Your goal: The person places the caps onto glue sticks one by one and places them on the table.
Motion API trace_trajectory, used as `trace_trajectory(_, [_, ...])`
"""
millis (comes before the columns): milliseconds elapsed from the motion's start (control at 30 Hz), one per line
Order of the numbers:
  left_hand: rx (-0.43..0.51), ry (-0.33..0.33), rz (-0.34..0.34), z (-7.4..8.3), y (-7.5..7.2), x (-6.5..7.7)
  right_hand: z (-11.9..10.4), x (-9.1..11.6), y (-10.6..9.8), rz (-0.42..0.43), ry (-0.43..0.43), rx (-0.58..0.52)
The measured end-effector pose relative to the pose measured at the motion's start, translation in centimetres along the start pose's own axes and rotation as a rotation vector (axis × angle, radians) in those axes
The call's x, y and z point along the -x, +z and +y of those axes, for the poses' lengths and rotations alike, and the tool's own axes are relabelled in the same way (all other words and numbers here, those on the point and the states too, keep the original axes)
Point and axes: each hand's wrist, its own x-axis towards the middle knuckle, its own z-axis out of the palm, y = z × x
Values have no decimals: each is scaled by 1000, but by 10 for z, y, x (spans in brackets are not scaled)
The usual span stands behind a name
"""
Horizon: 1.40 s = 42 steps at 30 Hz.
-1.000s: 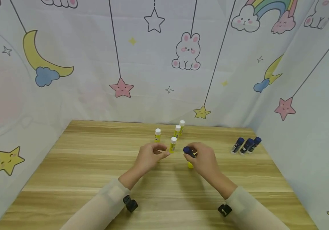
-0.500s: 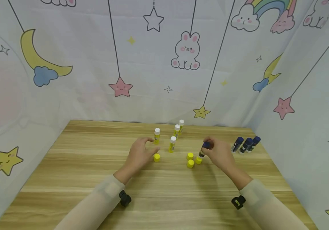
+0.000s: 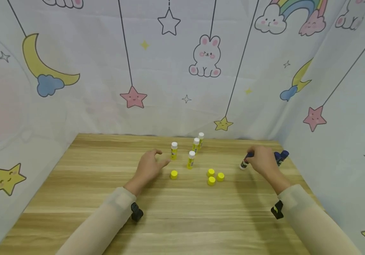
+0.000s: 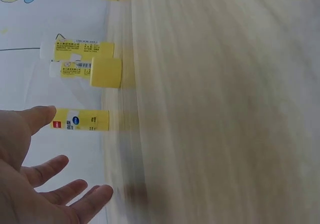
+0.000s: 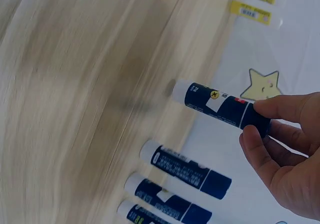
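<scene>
My right hand (image 3: 263,161) pinches a dark blue glue stick (image 5: 220,103) by its blue capped end, between thumb and fingers. Its white end points down at the table, just left of a group of blue glue sticks (image 5: 185,169); the hand partly hides that group in the head view. My left hand (image 3: 148,165) has its fingers spread and holds nothing. Nearest to it stand a yellow glue stick (image 3: 174,151) with its white end up and a loose yellow cap (image 3: 174,174). In the left wrist view, the thumb overlaps that yellow glue stick (image 4: 82,119).
Further yellow glue sticks (image 3: 191,160) stand upright near the middle and back of the wooden table (image 3: 182,219). Three loose yellow caps (image 3: 211,181) sit close together right of centre. A patterned cloth (image 3: 169,113) hangs behind the table and along its sides.
My right hand has carried the blue glue stick from the middle rightward to the blue group, uncovering the three yellow caps. My left hand has drawn back left, away from the front yellow glue stick.
</scene>
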Motion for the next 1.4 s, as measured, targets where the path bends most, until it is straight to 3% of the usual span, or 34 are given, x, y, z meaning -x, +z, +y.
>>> trace_trajectory(267, [20,-16,-13,-1,-2,-5,16,-5,-1,-46,43,19])
trace_trajectory(567, [70,-34,-12,-1,3,-15,19,-7,-2,-71,72,36])
trace_trajectory(1100, [152,-54,-21,-4,18,-32,21,-6,-1,-25,56,85])
trace_trajectory(1400, [310,-48,-48,-2,25,-41,18,-1,-6,12,30,88])
